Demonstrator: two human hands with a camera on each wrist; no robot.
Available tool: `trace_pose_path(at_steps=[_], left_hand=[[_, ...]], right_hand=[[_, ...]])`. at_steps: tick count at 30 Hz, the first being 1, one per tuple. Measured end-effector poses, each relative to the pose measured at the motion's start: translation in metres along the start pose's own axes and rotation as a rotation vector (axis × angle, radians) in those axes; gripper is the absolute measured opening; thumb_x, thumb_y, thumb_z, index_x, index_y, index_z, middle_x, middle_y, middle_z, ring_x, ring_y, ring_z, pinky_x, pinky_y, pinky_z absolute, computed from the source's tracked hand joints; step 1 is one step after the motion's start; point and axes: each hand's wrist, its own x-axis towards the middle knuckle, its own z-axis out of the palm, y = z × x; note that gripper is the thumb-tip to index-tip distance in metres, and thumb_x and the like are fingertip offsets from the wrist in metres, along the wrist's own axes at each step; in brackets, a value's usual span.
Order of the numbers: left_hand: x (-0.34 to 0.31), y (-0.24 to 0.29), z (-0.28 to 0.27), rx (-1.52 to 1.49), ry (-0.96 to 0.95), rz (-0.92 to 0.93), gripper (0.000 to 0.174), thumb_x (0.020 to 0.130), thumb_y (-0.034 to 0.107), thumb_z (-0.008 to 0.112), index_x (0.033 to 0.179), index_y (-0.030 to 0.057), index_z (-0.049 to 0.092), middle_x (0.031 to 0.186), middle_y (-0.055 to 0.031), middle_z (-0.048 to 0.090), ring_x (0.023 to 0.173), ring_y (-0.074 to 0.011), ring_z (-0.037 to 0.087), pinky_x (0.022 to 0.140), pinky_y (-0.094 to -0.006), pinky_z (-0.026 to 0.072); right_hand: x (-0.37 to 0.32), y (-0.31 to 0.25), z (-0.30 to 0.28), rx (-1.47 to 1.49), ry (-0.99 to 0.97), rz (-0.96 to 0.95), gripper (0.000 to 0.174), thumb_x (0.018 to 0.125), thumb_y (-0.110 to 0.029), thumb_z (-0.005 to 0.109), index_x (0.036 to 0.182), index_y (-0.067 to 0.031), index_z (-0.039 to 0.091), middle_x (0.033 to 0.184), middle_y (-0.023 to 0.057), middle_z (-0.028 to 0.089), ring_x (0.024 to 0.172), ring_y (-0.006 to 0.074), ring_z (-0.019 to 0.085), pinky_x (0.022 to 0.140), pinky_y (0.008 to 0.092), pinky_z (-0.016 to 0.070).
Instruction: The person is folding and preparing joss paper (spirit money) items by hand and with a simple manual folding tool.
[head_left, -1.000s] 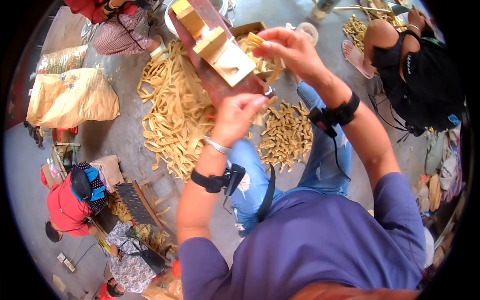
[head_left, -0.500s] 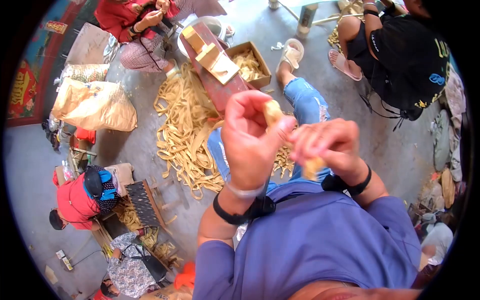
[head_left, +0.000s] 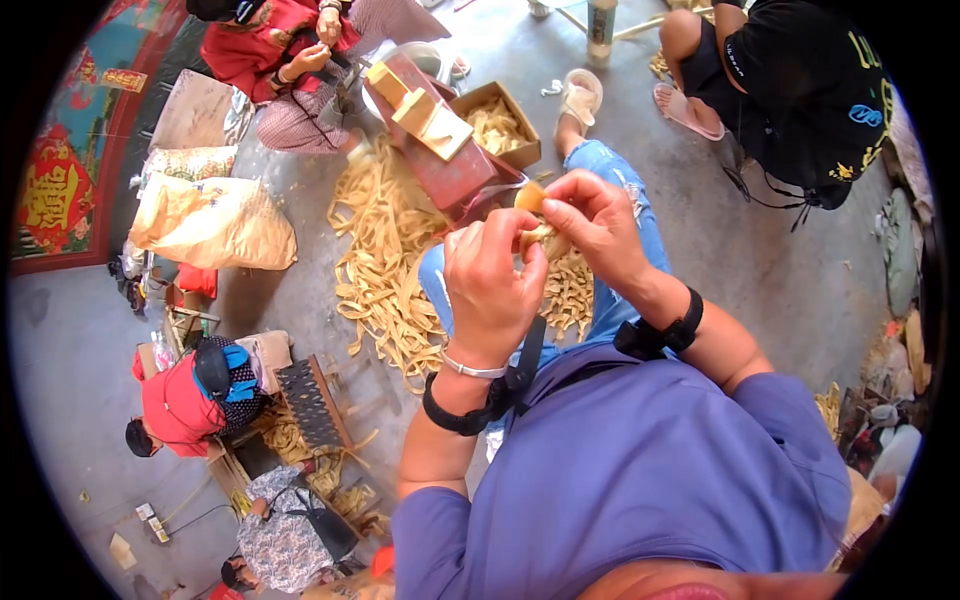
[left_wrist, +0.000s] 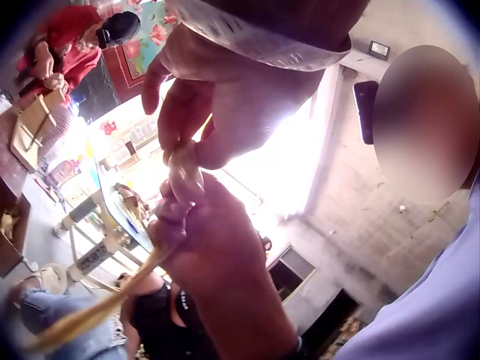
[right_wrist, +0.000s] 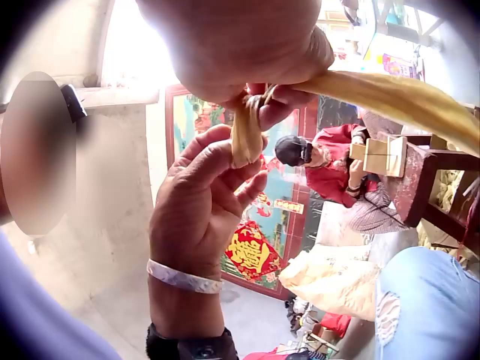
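"Yellowish strip, folded over on itself: where is it?"

"Between the two hands, in front of the wearer's blue-purple shirt. In the right wrist view, its folded end points down and a long, flat length runs off to the side."

"What is the left hand doing?"

"It wears a pale bracelet and pinches the folded end between thumb and fingers."

"And the right hand?"

"It grips the strip just beside the left fingertips, its fingers curled around it. The hands are close together."

"What lies around them?"

"Past the hands, a dark red bench carries a light wooden block. An open cardboard box stands beside it, holding more strips. A tangled heap of long strips covers the floor on the bench's other side. Nearer, a pile of short, twisted pieces shows between the legs of the blue jeans."

"Anyone nearby?"

"A person in red sits beyond the bench."
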Motion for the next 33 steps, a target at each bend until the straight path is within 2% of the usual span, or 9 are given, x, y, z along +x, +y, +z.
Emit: trace_pose_path(at_steps=[5,7,13,16,19,20,24,27,33], left_hand=[[-0.010,-0.018,0.005,0.149,0.051,0.169,0.025,0.068,-0.003,0.065,0.089,0.0086,0.060,0.076,-0.0046,0.060,0.073,-0.0223,0.059,0.075,-0.0352,0.0421],[-0.010,-0.018,0.004,0.152,0.054,0.167,0.024,0.069,-0.003,0.064,0.090,0.0080,0.061,0.076,-0.0053,0.062,0.073,-0.0223,0.060,0.073,-0.0346,0.0440],[-0.017,-0.021,0.001,-0.201,-0.123,-0.228,0.023,0.070,-0.001,0.064,0.092,0.0061,0.062,0.078,-0.0081,0.066,0.072,-0.0228,0.064,0.066,-0.0323,0.0489],[-0.019,-0.022,0.012,0.022,0.051,0.076,0.021,0.069,0.000,0.068,0.088,0.0083,0.064,0.073,-0.0050,0.064,0.070,-0.0229,0.061,0.074,-0.0335,0.0461],[-0.018,-0.022,0.014,0.093,0.102,0.187,0.022,0.069,0.000,0.069,0.087,0.0099,0.064,0.072,-0.0027,0.063,0.069,-0.0221,0.059,0.079,-0.0347,0.0424],[-0.019,-0.023,0.014,0.103,0.080,0.168,0.022,0.069,0.000,0.069,0.087,0.0099,0.063,0.073,-0.0026,0.063,0.069,-0.0217,0.060,0.078,-0.0347,0.0422],[-0.027,-0.031,0.019,0.092,0.078,0.061,0.022,0.069,0.001,0.069,0.087,0.0103,0.062,0.072,-0.0014,0.063,0.069,-0.0199,0.060,0.073,-0.0344,0.0413],[-0.021,-0.028,0.022,0.100,0.105,0.130,0.021,0.070,0.002,0.069,0.087,0.0106,0.061,0.072,-0.0011,0.063,0.069,-0.0190,0.060,0.072,-0.0339,0.0408],[-0.022,-0.020,0.025,0.012,0.058,0.015,0.022,0.071,0.000,0.070,0.089,0.0089,0.060,0.072,-0.0024,0.063,0.067,-0.0182,0.060,0.067,-0.0317,0.0428]], right_hand=[[0.000,0.021,-0.014,-0.261,-0.205,0.055,0.021,0.089,-0.020,0.064,0.087,0.0007,0.068,0.074,-0.0013,0.063,0.065,0.0046,0.054,0.055,0.0218,0.0431],[0.000,0.014,-0.019,-0.088,-0.320,0.185,0.020,0.087,-0.018,0.063,0.087,0.0003,0.070,0.073,-0.0018,0.062,0.061,0.0040,0.052,0.051,0.0204,0.0392],[-0.004,0.019,-0.027,0.261,-0.430,0.259,0.020,0.086,-0.019,0.063,0.089,-0.0002,0.070,0.077,-0.0011,0.061,0.058,0.0039,0.049,0.047,0.0184,0.0345],[0.000,0.026,-0.034,0.229,-0.444,0.492,0.019,0.085,-0.019,0.065,0.090,-0.0009,0.069,0.080,-0.0002,0.063,0.061,0.0045,0.052,0.047,0.0177,0.0364],[-0.005,0.022,-0.022,0.224,-0.296,0.480,0.017,0.084,-0.016,0.067,0.091,-0.0014,0.068,0.080,0.0003,0.064,0.065,0.0048,0.056,0.049,0.0171,0.0394],[-0.006,0.023,-0.028,0.177,-0.330,0.479,0.014,0.084,-0.015,0.068,0.089,-0.0010,0.067,0.082,0.0007,0.065,0.072,0.0059,0.059,0.058,0.0181,0.0454],[-0.012,0.024,-0.026,0.211,-0.347,0.321,0.013,0.085,-0.013,0.069,0.086,-0.0004,0.067,0.086,0.0016,0.066,0.081,0.0084,0.062,0.077,0.0239,0.0491],[-0.014,0.034,-0.022,0.170,-0.348,0.217,0.009,0.082,-0.008,0.072,0.085,-0.0012,0.067,0.088,0.0018,0.066,0.083,0.0085,0.062,0.076,0.0239,0.0496],[-0.011,0.024,-0.024,0.318,-0.178,0.131,0.041,0.078,-0.002,0.072,0.112,-0.0064,0.050,0.089,0.0026,0.063,0.087,0.0091,0.061,0.075,0.0231,0.0482]])
